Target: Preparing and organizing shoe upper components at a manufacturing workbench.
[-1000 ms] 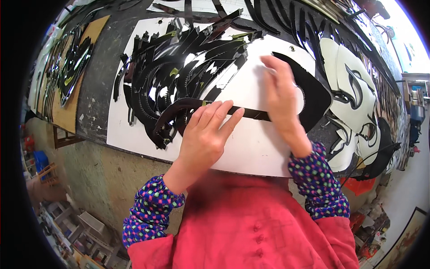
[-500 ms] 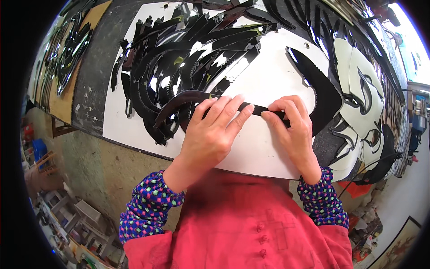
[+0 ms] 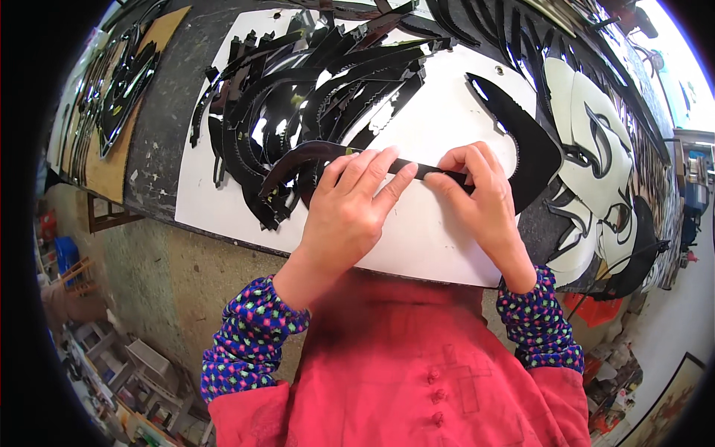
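Holding a dark curved strip [image 3: 305, 152] over a white board [image 3: 424, 249], its bent left end overlapping a pile of black strips [image 3: 253, 119]. My left hand [image 3: 354, 205] is lying across it, fingers slightly apart; can't tell if they're gripping underneath. My right hand [image 3: 482, 195] is pinching the other end, thumb and fingers clamped on it. A wide black piece [image 3: 532, 141] is lying just beside that hand, white cut sheets [image 3: 607, 167] sitting farther right.
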Motion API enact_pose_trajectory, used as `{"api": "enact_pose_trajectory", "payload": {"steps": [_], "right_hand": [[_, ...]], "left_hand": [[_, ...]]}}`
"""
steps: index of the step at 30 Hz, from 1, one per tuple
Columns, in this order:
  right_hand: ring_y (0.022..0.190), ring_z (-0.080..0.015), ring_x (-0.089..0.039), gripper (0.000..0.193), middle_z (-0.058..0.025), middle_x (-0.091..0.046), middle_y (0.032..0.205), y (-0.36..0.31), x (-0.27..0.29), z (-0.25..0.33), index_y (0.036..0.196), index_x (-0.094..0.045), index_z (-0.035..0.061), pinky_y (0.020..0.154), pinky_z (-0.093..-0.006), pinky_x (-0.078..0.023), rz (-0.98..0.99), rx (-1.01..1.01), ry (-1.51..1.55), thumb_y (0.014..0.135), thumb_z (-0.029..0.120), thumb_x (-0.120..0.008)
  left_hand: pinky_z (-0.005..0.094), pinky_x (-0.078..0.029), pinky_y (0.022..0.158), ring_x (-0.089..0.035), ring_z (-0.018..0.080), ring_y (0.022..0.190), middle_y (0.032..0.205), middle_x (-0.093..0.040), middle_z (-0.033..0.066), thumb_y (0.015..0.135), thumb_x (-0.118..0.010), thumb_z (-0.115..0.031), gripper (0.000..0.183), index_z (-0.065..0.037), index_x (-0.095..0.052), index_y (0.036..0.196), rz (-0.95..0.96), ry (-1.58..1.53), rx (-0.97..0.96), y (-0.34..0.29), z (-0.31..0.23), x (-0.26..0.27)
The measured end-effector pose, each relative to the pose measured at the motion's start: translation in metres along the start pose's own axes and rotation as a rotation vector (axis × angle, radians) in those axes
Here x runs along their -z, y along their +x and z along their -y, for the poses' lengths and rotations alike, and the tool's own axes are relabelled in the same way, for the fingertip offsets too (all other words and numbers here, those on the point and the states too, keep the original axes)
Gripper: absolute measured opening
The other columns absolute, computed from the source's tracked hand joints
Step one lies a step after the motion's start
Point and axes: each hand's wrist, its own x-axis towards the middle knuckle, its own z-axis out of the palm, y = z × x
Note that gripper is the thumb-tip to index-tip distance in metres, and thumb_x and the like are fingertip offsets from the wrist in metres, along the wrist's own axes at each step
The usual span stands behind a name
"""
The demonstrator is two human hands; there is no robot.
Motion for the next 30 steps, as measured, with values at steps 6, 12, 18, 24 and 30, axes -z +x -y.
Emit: {"api": "enact_pose_trajectory", "payload": {"steps": [6, 12, 18, 24, 30], "right_hand": [[0.083, -0.027, -0.057, 0.024, -0.0065, -0.057, 0.086, -0.003, -0.014, -0.006, 0.088, -0.06, 0.0067, 0.075, -0.04, -0.046, -0.071, 0.026, -0.083, 0.079, 0.016, -0.081], [0.081, -0.0288, -0.058, 0.021, -0.0081, -0.059, 0.085, 0.02, 0.011, 0.013, 0.088, -0.061, 0.0062, 0.073, -0.0406, -0.046, 0.027, -0.098, 0.063, 0.081, 0.016, -0.078], [0.115, -0.0285, -0.055, 0.032, -0.0148, -0.059, 0.119, 0.06, -0.022, 0.002, 0.119, -0.059, 0.004, 0.09, -0.0419, -0.043, -0.356, 0.184, -0.619, 0.09, 0.012, -0.066], [0.122, -0.0316, -0.051, 0.047, -0.0125, -0.052, 0.131, 0.078, -0.04, -0.015, 0.13, -0.052, 0.0052, 0.098, -0.0478, -0.038, -0.303, 0.219, -0.451, 0.088, 0.016, -0.069], [0.12, -0.0373, -0.057, 0.038, -0.0199, -0.063, 0.127, 0.061, 0.066, -0.042, 0.13, -0.058, 0.0, 0.102, -0.0434, -0.045, -0.431, 0.089, -0.275, 0.095, 0.011, -0.065]], "left_hand": [[0.0402, -0.043, 0.102, -0.058, 0.0251, 0.119, 0.13, -0.063, 0.01, 0.086, -0.06, -0.007, 0.039, -0.009, -0.072, 0.123, 0.006, 0.009, 0.003, 0.002, -0.001, 0.001], [0.0394, -0.044, 0.098, -0.059, 0.0257, 0.118, 0.131, -0.063, 0.0083, 0.083, -0.061, -0.001, 0.044, -0.012, -0.073, 0.124, -0.016, 0.01, 0.013, 0.01, 0.001, 0.004], [0.039, -0.044, 0.096, -0.06, 0.0265, 0.115, 0.128, -0.064, 0.0079, 0.08, -0.064, 0.002, 0.043, -0.012, -0.074, 0.12, -0.023, -0.018, 0.006, 0.015, 0.005, 0.003], [0.0382, -0.045, 0.096, -0.061, 0.0268, 0.112, 0.124, -0.066, 0.0074, 0.08, -0.064, 0.002, 0.037, -0.01, -0.077, 0.112, -0.063, -0.044, 0.038, 0.034, 0.0, 0.018], [0.0417, -0.044, 0.103, -0.059, 0.0305, 0.12, 0.126, -0.067, 0.0099, 0.078, -0.065, 0.005, 0.038, -0.006, -0.077, 0.112, -0.102, -0.147, 0.099, 0.033, -0.027, 0.032]]}}
